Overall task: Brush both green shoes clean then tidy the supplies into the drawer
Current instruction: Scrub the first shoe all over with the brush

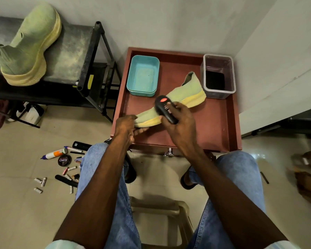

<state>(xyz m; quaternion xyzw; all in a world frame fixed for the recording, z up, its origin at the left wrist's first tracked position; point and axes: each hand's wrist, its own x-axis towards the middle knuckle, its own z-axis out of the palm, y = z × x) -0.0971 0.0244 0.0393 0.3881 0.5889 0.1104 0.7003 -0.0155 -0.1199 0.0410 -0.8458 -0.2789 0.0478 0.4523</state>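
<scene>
Brushing underway on one green shoe (185, 90), lying on its side on the red desk top (214, 123) at centre. Left hand (125, 125) pinches the toe end; right hand (180, 121) has its grip clamped round a black brush (162, 106) pressed on the shoe's midsection. Second green shoe (28, 45) sits on the rack shelf (70, 56) at 10 o'clock, possibly done already, can't tell. Teal tub (143, 76) and clear container (217, 76) flank the shoe at 11 and 1 o'clock. Supplies, including a polish tin (64, 160) and glue bottle (55, 153), lie scattered on the floor at 8 o'clock; tidying not yet started.
</scene>
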